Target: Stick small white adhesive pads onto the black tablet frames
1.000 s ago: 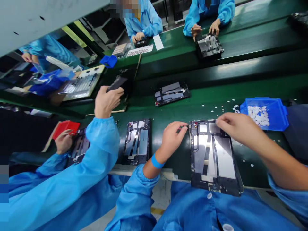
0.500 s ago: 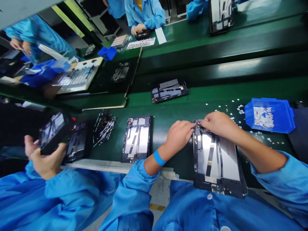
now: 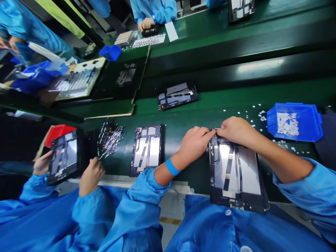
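Observation:
An opened tablet lies before me, its inner parts and silver battery plates showing, with its lower end over the table's front edge. At its upper left corner, my left hand is closed, fingertips against the small parts there. My right hand is pinched at the same corner, its fingertips meeting those of the left. Whatever is between the fingertips is too small or hidden to make out. A second opened tablet lies flat to the left of my left hand.
A blue bin of small white pieces stands at right, with loose pieces around it. Another opened tablet lies further back. To the left, a co-worker's hand is by a pile of thin strips; their other hand holds a tablet.
My fingertips have drawn together over the tablet's corner, covering the small part seen there before. The co-worker at left has lowered a tablet and moved one hand to the strips.

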